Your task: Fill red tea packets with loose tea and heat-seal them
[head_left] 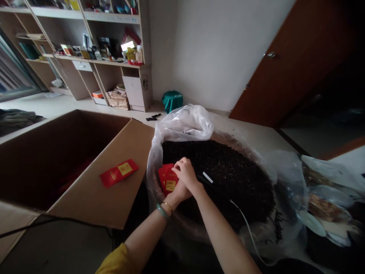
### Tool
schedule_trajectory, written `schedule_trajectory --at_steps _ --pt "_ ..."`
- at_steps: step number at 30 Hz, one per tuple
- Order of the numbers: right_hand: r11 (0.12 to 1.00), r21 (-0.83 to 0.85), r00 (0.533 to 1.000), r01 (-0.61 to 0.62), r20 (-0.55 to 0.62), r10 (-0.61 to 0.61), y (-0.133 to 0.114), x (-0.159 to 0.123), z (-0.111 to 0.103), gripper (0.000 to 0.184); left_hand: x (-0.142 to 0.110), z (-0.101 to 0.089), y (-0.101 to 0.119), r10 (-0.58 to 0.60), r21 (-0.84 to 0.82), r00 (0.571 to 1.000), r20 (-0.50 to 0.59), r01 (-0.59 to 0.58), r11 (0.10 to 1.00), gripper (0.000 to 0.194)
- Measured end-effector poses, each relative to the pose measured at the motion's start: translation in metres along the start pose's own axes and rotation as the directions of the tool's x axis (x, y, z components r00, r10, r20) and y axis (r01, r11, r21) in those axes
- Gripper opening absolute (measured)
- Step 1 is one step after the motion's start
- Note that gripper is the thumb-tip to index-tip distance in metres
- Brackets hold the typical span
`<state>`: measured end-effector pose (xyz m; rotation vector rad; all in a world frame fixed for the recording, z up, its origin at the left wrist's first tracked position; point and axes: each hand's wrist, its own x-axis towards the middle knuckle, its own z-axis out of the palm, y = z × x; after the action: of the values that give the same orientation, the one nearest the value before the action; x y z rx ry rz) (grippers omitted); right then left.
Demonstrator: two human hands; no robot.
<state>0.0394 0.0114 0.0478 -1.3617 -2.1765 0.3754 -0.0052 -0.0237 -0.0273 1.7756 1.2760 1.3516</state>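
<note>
Several small red packets (pixel 167 176) with yellow labels are fanned in my left hand (pixel 181 191), over the near-left side of a large plastic-lined container. My right hand (pixel 185 172) crosses just above it, its fingers pinched at the packets' upper right edge. Dark, loose material that looks like dried tea leaves (pixel 239 167) fills the container, inside a clear plastic liner (pixel 185 123). Another red packet (pixel 119 172), or a small overlapping pair, lies on the cardboard flap to the left. My fingers hide part of the held packets.
An open cardboard box (pixel 137 140) stands at left, its flap reaching toward the container. A white strip (pixel 208 177) and a pale cable (pixel 248 220) lie over the dark leaves. Bagged material (pixel 327 205) sits at right. Behind are shelves (pixel 114 17), a green-covered object (pixel 172 101) and a brown door (pixel 285 64).
</note>
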Motion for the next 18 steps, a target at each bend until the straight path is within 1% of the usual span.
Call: schedule_trajectory --at_steps 1,2,3,4,6,7,9,10,11,12,13,14,15,16,18 --pt "0.999 0.048 0.999 0.01 -0.054 -0.007 0.005 0.0 -0.006 0.013 0.0 -0.003 0.005 0.059 0.017 0.997 0.056 -0.06 0.998 0.003" --pt "0.995 0.1 0.994 0.013 -0.11 -0.002 0.012 0.0 -0.012 0.014 -0.001 -0.007 0.01 0.091 0.025 0.993 0.075 -0.094 0.995 0.003" --pt "0.988 0.152 0.986 0.007 -0.163 0.018 0.02 -0.001 -0.02 0.015 -0.003 -0.012 0.016 0.115 0.032 0.991 0.068 -0.117 0.993 0.005" --pt "0.98 0.198 0.978 -0.007 -0.204 0.048 0.029 -0.003 -0.029 0.017 -0.005 -0.016 0.023 0.161 0.055 0.987 0.028 -0.162 0.985 0.01" --pt "0.966 0.255 0.943 -0.047 -0.308 0.127 0.048 -0.011 -0.047 0.023 -0.008 -0.024 0.033 0.238 0.094 0.966 -0.105 -0.228 0.969 0.016" --pt "0.958 0.274 0.923 -0.08 -0.343 0.175 0.058 -0.017 -0.055 0.026 -0.009 -0.026 0.037 0.256 0.124 0.945 -0.202 -0.235 0.964 0.016" --pt "0.948 0.287 0.899 -0.139 -0.365 0.243 0.072 -0.032 -0.066 0.029 -0.008 -0.029 0.041 0.244 0.18 0.887 -0.392 -0.186 0.966 0.02" --pt "0.944 0.289 0.893 -0.158 -0.365 0.262 0.077 -0.041 -0.068 0.03 -0.006 -0.029 0.041 0.213 0.19 0.867 -0.451 -0.14 0.972 0.025" --pt "0.942 0.288 0.892 -0.171 -0.36 0.272 0.081 -0.049 -0.069 0.03 -0.003 -0.027 0.039 0.168 0.178 0.865 -0.473 -0.093 0.98 0.031" --pt "0.942 0.285 0.893 -0.178 -0.355 0.276 0.082 -0.056 -0.068 0.03 0.0 -0.026 0.036 0.112 0.146 0.883 -0.456 -0.05 0.988 0.038" --pt "0.942 0.281 0.895 -0.182 -0.348 0.277 0.083 -0.063 -0.065 0.03 0.002 -0.023 0.032 0.045 0.088 0.921 -0.386 -0.011 0.996 0.04" --pt "0.944 0.274 0.898 -0.186 -0.341 0.276 0.083 -0.068 -0.062 0.03 0.005 -0.021 0.029 -0.022 0.018 0.956 -0.292 0.028 0.999 0.036" --pt "0.946 0.264 0.902 -0.19 -0.335 0.274 0.083 -0.072 -0.058 0.031 0.006 -0.018 0.025 -0.088 -0.035 0.976 -0.201 0.082 0.996 0.03" --pt "0.948 0.253 0.906 -0.191 -0.326 0.27 0.082 -0.075 -0.055 0.032 0.007 -0.016 0.022 -0.136 -0.073 0.98 -0.145 0.126 0.989 0.025" --pt "0.955 0.219 0.915 -0.2 -0.308 0.262 0.083 -0.078 -0.051 0.034 0.006 -0.013 0.019 -0.176 -0.111 0.98 -0.097 0.165 0.98 0.019"
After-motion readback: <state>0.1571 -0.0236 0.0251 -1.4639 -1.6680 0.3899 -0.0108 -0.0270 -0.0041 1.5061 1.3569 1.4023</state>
